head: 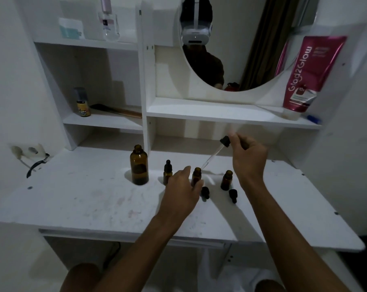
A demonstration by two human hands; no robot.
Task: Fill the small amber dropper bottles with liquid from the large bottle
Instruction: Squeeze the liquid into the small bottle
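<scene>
The large amber bottle [139,165] stands open on the white table [83,203]. To its right stand three small amber bottles: one capped with a dropper [167,172], an open middle one [196,175] and an open right one [226,180]. My left hand [183,188] grips the middle bottle from the left. My right hand [246,157] pinches the black bulb of a glass dropper [215,153], which slants down with its tip just above the middle bottle's mouth. Two black dropper caps [205,192] [233,194] lie in front of the bottles.
White shelves rise behind the table with a round mirror [231,49]. A pink tube [304,74] leans at the right of the upper shelf. A small yellow-labelled bottle [83,102] sits on the left shelf. A socket with a black cable [34,163] is on the left wall.
</scene>
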